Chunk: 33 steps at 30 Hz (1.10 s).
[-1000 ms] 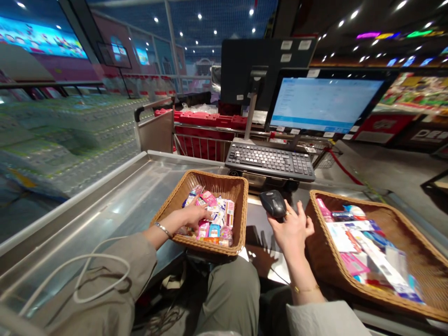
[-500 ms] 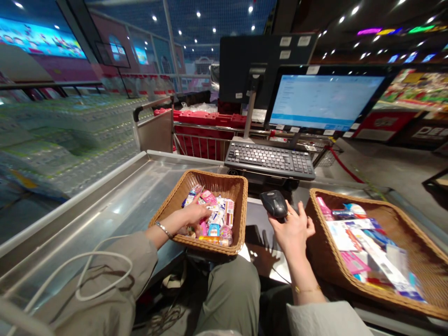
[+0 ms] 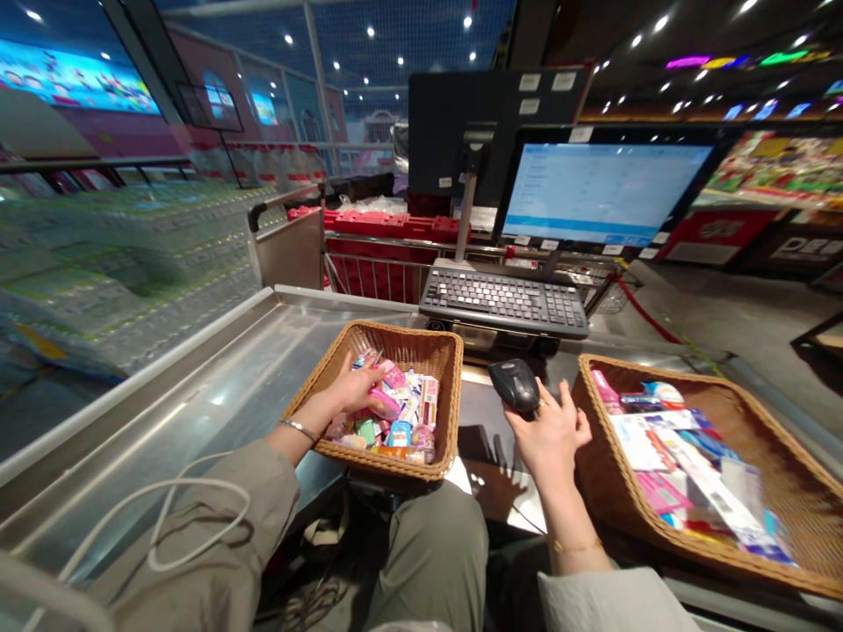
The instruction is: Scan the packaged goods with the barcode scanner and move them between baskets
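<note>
My left hand (image 3: 354,388) reaches palm down into the left wicker basket (image 3: 456,412), its thumb and fingers closed around a pink packet (image 3: 387,402). Part of that packet is hidden by the hand. Around it lie small goods: a white and brown box (image 3: 429,399), a blue packet (image 3: 399,434) and an orange tube (image 3: 390,452). Between the two baskets, my right hand (image 3: 548,432) grips a black barcode scanner (image 3: 515,384), with some fingers raised off it. The scanner's head points away from me, above the counter.
At right stands a second wicker basket (image 3: 800,465) holding boxes and packets. Ahead are a keyboard (image 3: 504,300), a lit monitor (image 3: 606,193) and a dark screen back (image 3: 448,132). A metal counter (image 3: 256,377) extends left; a white cable (image 3: 198,481) loops over my left sleeve.
My left hand has shifted left and away from me inside the basket, and a pink packet now shows in its fingers. My right hand keeps the scanner in nearly the same place.
</note>
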Tool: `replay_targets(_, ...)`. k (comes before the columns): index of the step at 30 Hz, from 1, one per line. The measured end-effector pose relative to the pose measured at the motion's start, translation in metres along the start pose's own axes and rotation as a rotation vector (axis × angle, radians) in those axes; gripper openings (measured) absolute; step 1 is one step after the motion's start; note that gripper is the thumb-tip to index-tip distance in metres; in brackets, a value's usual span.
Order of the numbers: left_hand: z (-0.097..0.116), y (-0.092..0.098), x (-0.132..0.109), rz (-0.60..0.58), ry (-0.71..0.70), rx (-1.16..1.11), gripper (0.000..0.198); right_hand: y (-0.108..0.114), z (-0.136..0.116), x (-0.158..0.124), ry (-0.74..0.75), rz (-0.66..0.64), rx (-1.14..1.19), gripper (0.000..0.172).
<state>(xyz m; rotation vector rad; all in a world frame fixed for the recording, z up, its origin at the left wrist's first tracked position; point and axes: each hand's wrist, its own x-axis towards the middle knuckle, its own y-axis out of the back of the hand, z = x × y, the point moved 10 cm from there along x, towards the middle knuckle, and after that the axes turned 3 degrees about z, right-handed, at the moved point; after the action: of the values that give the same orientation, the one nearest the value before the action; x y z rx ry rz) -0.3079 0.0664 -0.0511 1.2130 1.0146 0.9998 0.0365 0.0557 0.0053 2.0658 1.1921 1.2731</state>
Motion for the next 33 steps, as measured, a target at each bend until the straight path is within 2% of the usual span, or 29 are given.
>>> replay_targets(6, -0.009, -0.005, 0.002, 0.027, 0.068, 0.073, 0.037, 0.001, 0.003, 0.000, -0.003, 0.006, 0.020, 0.037)
replay_targets(11, 0.005, -0.017, 0.000, -0.026, -0.091, 0.099, 0.048, 0.003, 0.002, 0.000, 0.015, 0.011, 0.014, 0.038)
replay_targets(16, 0.011, -0.019, 0.011, 0.014, -0.136, 0.158, 0.060, 0.003, 0.002, 0.000, 0.018, 0.004, 0.004, 0.037)
replay_targets(22, 0.026, -0.034, 0.029, -0.026, -0.215, 0.155, 0.063, 0.003, 0.006, 0.000, 0.011, 0.016, 0.024, 0.035)
replay_targets(28, 0.022, -0.048, 0.041, -0.106, -0.182, 0.132, 0.066, 0.001, 0.009, 0.000, -0.004, 0.001, 0.023, 0.032)
replay_targets(33, 0.019, -0.047, 0.049, -0.068, -0.158, 0.115, 0.056, 0.000, 0.008, 0.000, 0.010, 0.006, 0.022, 0.030)
